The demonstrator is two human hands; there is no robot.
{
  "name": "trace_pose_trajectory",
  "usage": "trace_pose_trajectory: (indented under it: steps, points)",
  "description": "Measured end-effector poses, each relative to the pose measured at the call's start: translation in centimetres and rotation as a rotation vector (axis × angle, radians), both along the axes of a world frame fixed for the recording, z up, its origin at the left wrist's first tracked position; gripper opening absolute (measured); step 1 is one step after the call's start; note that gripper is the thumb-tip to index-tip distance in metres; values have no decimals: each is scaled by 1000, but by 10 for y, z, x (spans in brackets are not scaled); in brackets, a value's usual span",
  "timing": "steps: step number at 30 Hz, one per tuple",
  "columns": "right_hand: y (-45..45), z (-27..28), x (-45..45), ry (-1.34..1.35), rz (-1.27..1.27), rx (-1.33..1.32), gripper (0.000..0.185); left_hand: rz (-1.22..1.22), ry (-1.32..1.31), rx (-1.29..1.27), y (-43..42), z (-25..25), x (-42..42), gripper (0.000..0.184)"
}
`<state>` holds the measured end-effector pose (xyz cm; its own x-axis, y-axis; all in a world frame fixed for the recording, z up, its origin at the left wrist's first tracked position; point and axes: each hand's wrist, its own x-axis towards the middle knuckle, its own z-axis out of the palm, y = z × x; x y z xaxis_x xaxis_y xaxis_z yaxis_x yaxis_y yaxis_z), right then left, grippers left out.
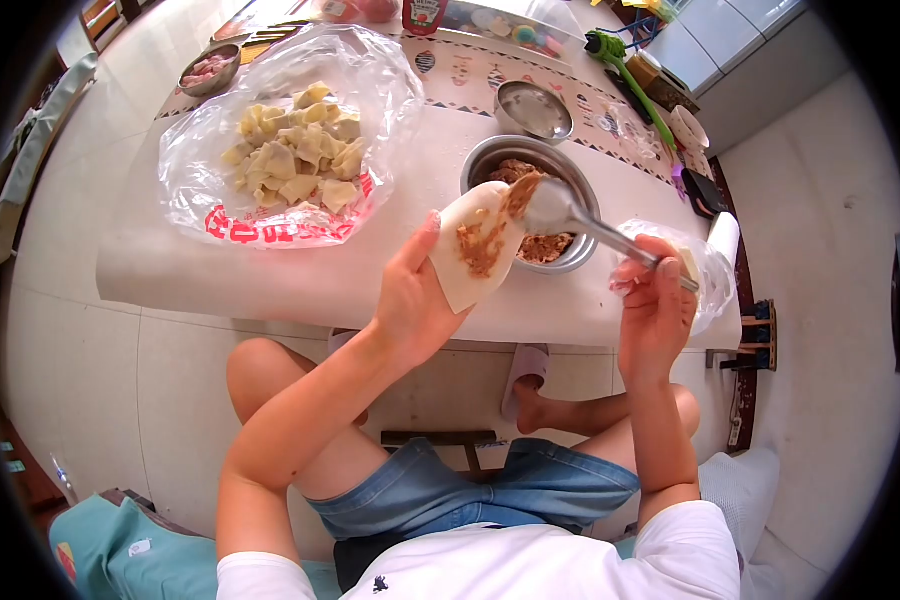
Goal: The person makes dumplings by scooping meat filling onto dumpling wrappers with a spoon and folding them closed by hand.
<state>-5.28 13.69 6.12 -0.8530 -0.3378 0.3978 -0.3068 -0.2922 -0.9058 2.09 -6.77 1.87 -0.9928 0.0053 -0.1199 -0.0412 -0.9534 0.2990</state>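
Observation:
A pale dough wrapper (460, 275) lies across the fingers of my left hand (412, 310), with brown meat filling (480, 248) smeared over it. My right hand (658, 310) grips the handle of a metal spoon (610, 237). The spoon's bowl is at the wrapper's upper right edge, with some filling beside it. Just behind the wrapper stands a metal bowl (588, 180) of the same filling, partly hidden by wrapper and spoon. Near my right hand is a clear plastic bag (712, 285), its contents mostly covered by the hand.
Folded wontons (300, 150) sit on a plastic bag (195, 190) at the table's left. A smaller metal bowl (535, 108) stands behind the filling. Farther back are a bowl of pinkish meat (208, 70), a red ketchup pack (423, 15) and a green-handled object (635, 85).

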Motion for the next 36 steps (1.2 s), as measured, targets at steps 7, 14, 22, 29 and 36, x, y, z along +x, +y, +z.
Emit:
trace_pose_trajectory:
  steps: [7, 14, 22, 29, 36]
  points:
    - [-13, -5, 9, 276, -107, 268, 32, -36, 81, -1, 1, -6, -2, 47]
    - [-7, -1, 9, 244, -172, 116, 33, 18, 46, -23, 1, -6, -1, 47]
    - [-15, 4, 10, -24, -86, 263, 33, 80, 85, -260, 7, 2, -4, 50]
    - [5, 8, 9, 76, -197, 237, 30, 110, 67, 5, -9, -4, -6, 47]
    - [-7, -14, 13, 777, -112, 294, 17, 33, 109, 112, -4, -8, -7, 47]
